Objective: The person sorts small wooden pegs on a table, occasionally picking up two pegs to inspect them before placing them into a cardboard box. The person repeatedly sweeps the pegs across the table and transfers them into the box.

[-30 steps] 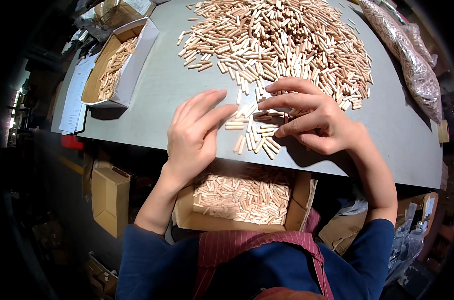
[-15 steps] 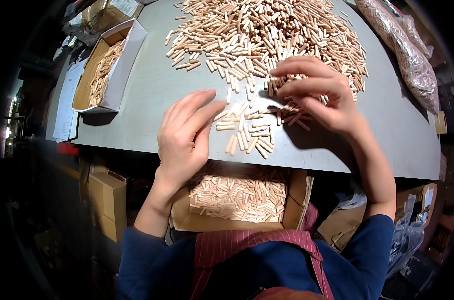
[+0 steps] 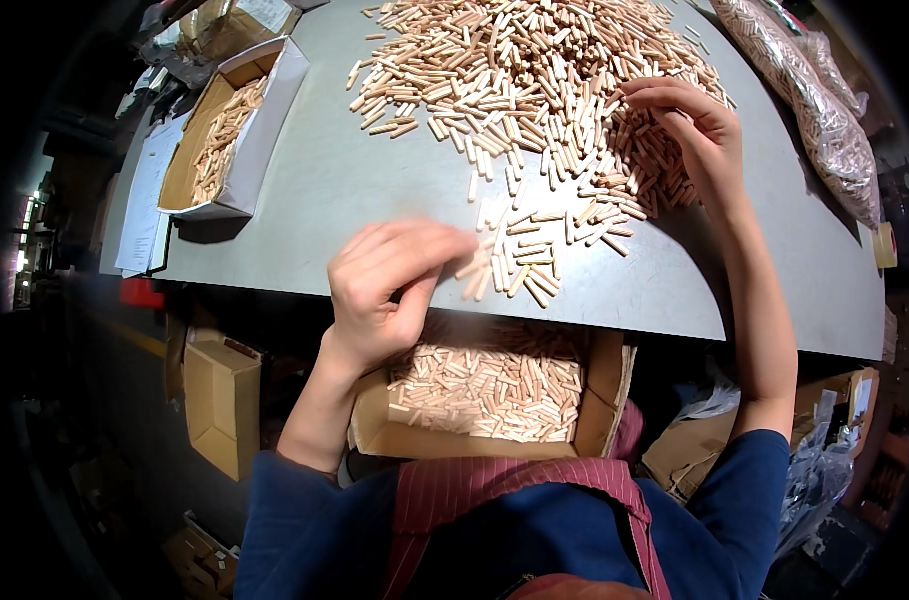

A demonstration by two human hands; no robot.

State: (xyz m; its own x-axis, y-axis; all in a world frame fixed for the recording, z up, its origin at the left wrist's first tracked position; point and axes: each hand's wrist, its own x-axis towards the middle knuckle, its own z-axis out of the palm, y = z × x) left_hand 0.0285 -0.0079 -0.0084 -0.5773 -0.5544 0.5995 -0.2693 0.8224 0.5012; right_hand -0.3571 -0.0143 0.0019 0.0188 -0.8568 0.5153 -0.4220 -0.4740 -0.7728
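A large pile of short wooden dowels (image 3: 535, 90) covers the far middle of the grey table. A loose group of dowels (image 3: 525, 255) lies in front of it, towards the near edge. My left hand (image 3: 390, 280) is at the left side of this group, fingertips at the nearest dowels and smeared by motion. Whether it holds any dowel I cannot make out. Over the right flank of the pile hangs my right hand (image 3: 700, 125), open, its fingers apart and bent. Below the table edge, in front of me, an open cardboard box (image 3: 400, 440) holds many more dowels.
A white-sided carton (image 3: 275, 125) with dowels stands at the table's left, beside paper sheets (image 3: 145, 200). A clear bag of dowels (image 3: 810, 110) lies along the right edge, near a tape roll (image 3: 885, 245). Another cardboard box (image 3: 220, 400) is below left.
My right hand has moved away from me and to the right, up over the pile's flank. The left hand has shifted slightly right, fingers lower and more bent. Dowels at its fingertips are blurred.
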